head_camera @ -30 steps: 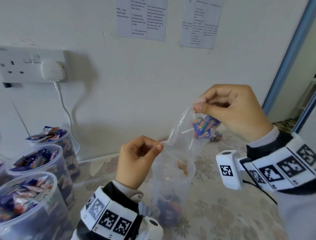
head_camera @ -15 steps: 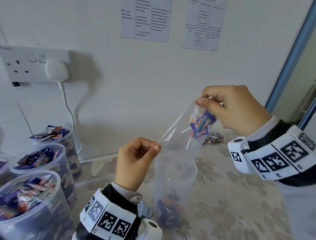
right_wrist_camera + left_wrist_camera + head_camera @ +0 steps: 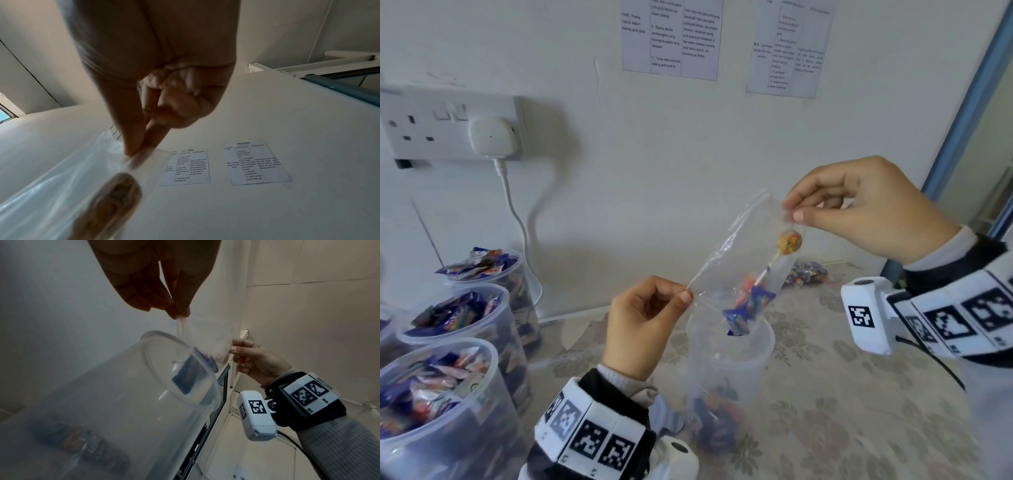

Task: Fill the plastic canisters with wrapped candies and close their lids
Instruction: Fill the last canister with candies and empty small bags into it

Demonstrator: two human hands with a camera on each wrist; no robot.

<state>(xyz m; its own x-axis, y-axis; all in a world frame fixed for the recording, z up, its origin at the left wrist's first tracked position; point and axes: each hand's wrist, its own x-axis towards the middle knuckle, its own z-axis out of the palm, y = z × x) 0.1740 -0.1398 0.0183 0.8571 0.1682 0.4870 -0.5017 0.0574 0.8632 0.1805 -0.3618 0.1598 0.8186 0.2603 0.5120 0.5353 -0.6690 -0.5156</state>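
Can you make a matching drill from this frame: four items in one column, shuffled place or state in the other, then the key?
Items
1. plastic bag
2. lollipop
3. open canister
4. white plug

States
A. in the wall socket
B. stands on the table under the bag, a few candies at the bottom
C. pinched at opposite corners by the left hand and right hand
D. inside the bag, near its upper end

Pairs: 1-C, 2-D, 3-B, 4-A
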